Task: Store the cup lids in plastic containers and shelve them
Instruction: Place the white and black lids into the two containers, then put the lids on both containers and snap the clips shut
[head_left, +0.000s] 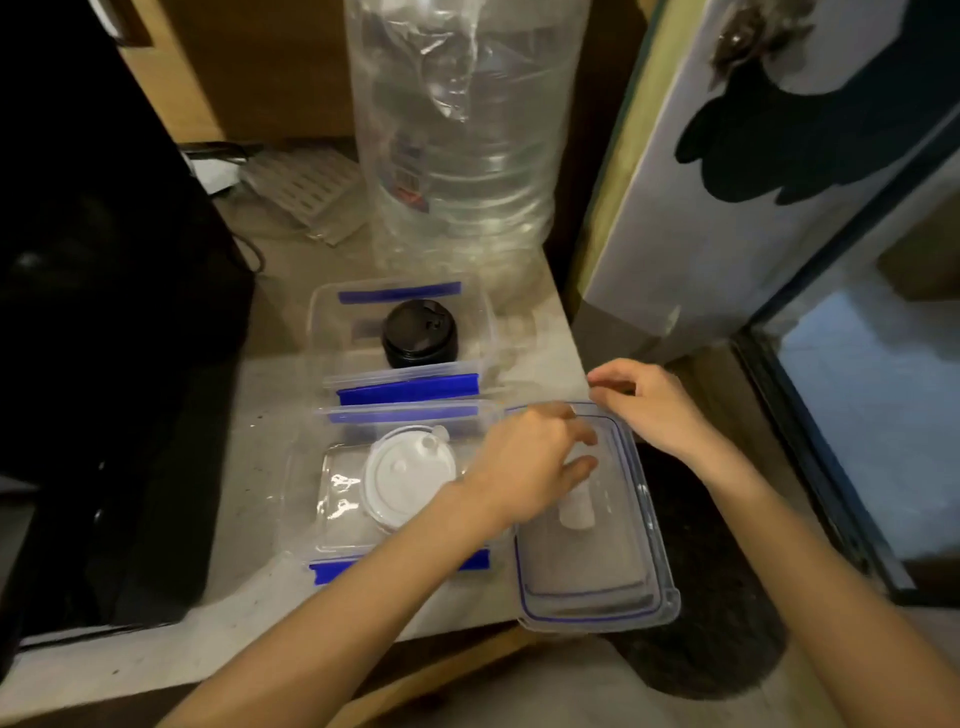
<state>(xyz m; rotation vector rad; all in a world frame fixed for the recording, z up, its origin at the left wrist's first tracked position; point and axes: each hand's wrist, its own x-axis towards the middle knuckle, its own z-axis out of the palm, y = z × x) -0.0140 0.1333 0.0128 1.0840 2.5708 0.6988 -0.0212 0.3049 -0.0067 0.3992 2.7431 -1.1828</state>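
Note:
Two clear plastic containers with blue clips stand on the counter. The far container (332, 332) holds a black cup lid (420, 335). In the near container (311, 499) lies a white cup lid (408, 475). Right of it a clear container lid with a blue seal (597, 582) juts over the counter's edge. My left hand (524, 467) rests on its far part, fingers curled at its rim. My right hand (649, 405) pinches the far right corner of that lid. A small white object (576, 512) shows through the lid; I cannot tell what it is.
A big clear water bottle (462, 135) stands at the back of the counter (260, 587). A clear ridged tray (306, 189) lies behind at left. A black appliance (104, 312) fills the left side. A white panel (701, 182) rises at right, with floor below.

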